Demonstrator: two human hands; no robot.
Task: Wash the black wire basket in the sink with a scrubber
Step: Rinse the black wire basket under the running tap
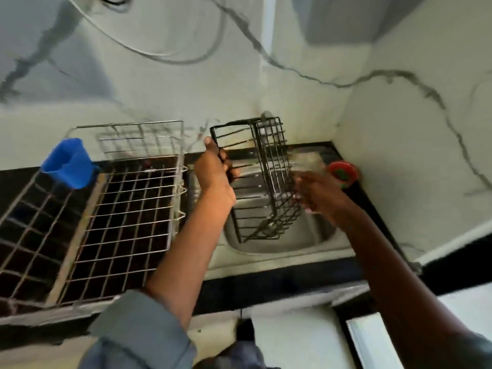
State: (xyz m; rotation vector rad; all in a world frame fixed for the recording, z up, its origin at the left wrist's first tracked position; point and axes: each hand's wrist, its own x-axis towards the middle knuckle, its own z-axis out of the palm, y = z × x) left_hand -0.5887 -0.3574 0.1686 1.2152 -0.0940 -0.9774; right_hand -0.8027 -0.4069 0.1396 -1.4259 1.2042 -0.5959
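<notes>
One blue cup (pixel 68 162) sat on one silver wire rack (pixel 111 209) on the bench (pixel 279 278), well left of the fingers. The left hand (pixel 215 174) grasped one black wire basket (pixel 262 179), held upright over the sink (pixel 314 235). The right hand (pixel 316 194) was blurred against the basket's right side; its grasp could not be told. One red-rimmed dish (pixel 342 173) lay just right.

A silver wire dish rack (pixel 111 209) sits on the black desk (pixel 266 286) at the left, its tall back grid upright against the wall; a blue plastic cup (pixel 68 163) hangs at the rack's far left corner; a round red container (pixel 342 172) rests in the right back corner of the desk; white marble-patterned tiles (pixel 399 129) with grey veins cover the walls.
</notes>
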